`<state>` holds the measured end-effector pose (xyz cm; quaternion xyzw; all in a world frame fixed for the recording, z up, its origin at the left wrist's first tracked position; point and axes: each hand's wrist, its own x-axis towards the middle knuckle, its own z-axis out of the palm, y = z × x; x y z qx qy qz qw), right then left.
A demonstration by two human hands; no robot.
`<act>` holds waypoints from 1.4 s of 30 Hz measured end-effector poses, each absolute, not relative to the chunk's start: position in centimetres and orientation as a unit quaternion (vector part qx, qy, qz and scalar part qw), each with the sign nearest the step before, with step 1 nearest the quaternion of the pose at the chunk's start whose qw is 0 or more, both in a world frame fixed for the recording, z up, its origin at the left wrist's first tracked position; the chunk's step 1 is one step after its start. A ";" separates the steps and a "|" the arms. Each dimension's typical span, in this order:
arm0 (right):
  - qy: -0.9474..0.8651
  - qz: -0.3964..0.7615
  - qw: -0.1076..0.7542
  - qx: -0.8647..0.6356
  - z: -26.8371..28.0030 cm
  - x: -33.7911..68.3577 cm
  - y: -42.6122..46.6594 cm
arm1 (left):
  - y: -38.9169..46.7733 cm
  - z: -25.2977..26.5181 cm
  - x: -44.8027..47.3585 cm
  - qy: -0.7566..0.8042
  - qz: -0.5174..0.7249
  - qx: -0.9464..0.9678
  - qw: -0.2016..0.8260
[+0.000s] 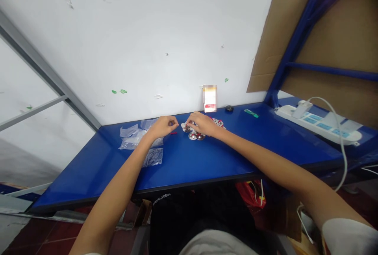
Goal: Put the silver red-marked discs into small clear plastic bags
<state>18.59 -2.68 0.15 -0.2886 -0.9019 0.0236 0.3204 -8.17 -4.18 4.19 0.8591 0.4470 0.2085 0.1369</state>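
Note:
My left hand (163,126) is over the blue table with thumb and fingers curled together. Whether anything is between them I cannot make out. A small red piece (173,133) shows just below its fingertips. Close by on the right, my right hand (202,123) is bent over a group of shiny round silver discs (193,136) with red parts, and its fingertips pinch one disc (186,127). More discs with red bits (218,122) lie behind that hand, partly covered by it. Clear plastic bags (129,141) are spread left of my left hand, with another bag (153,157) nearer me.
Against the white wall stands a phone-like upright rectangle (210,99), its face blurred. A round black item (229,108) and a green marker-like stick (251,113) lie to its right. A white power strip (319,125) with a plugged-in cable occupies the table's right end.

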 end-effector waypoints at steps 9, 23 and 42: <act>-0.831 0.148 0.458 -0.279 1.1 18.2 -3.6 | -5.1 2.8 -5.8 0.380 0.341 0.715 0.478; -0.830 0.140 0.449 -0.299 0.6 18.1 -4.0 | -5.4 3.8 -5.5 0.391 0.343 0.738 0.430; -0.717 0.143 0.396 -0.556 -1.5 22.0 3.8 | -4.1 4.4 -8.9 0.445 0.119 0.884 0.084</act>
